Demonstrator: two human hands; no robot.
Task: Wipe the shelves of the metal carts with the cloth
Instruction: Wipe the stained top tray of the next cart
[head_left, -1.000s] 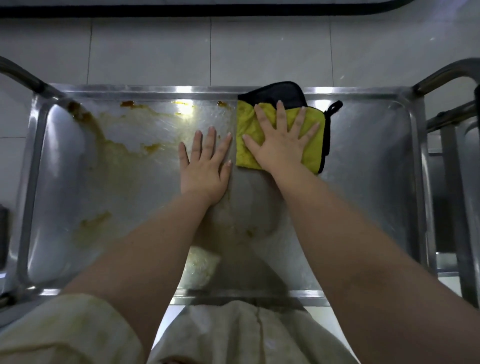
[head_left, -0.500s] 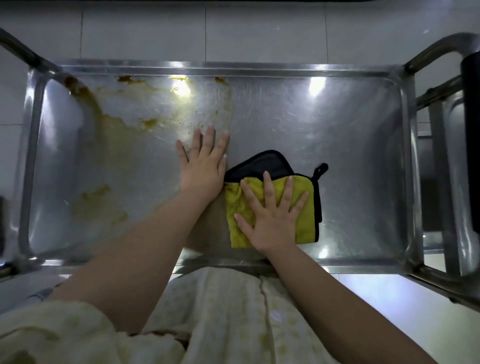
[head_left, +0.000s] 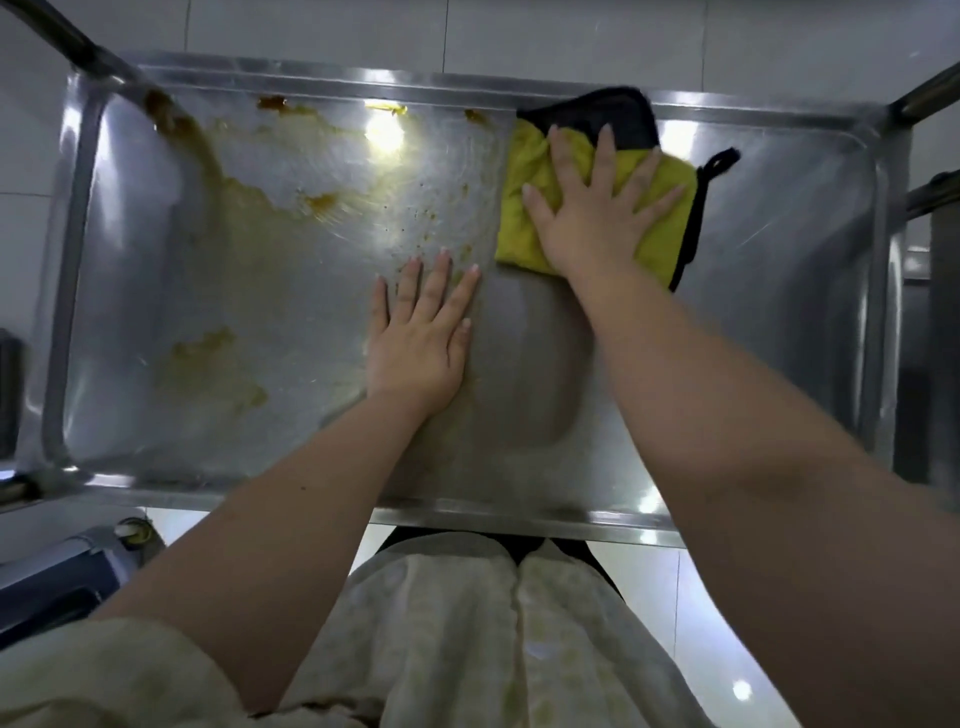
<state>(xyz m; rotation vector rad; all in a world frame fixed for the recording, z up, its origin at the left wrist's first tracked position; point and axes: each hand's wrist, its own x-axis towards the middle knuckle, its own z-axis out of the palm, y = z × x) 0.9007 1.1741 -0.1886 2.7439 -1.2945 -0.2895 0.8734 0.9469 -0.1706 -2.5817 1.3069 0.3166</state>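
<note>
Cloth (head_left: 670, 218), yellow with a black border and a black folded-back corner, lies in the upper right of the frame on the top shelf (head_left: 779, 270) of the metal cart (head_left: 311, 73), up against the shelf's far rim. From my station I see the right hand (head_left: 592, 213) pressing flat on it. Its fingers (head_left: 605, 150) are straight and spread wide apart, not curled round the fabric, and the longest fingertips reach the black part. A small black loop (head_left: 719, 161) sticks out from the cloth's right edge over bare steel.

The left hand (head_left: 421, 338) lies palm down on the shelf near the centre of the frame, just below and left of the cloth and not touching it. Its fingers are straight and only slightly parted, and they hold nothing.

The shelf is a shallow steel tray with a raised rim. Brownish-yellow stains (head_left: 234, 208) cover its left half: a thick streak in the upper left corner, blotches along the far rim, a smear at centre left and a patch lower left. To the right of the cloth I see bare metal with bright glare spots.

Dark cart posts (head_left: 78, 44) rise at the upper corners of the frame. A pale tiled floor (head_left: 571, 36) shows beyond the far rim. Both bare forearms reach in from the bottom of the frame over a pale garment (head_left: 467, 623). More metal framing (head_left: 935, 249) stands at the right edge; I cannot tell what it belongs to.
</note>
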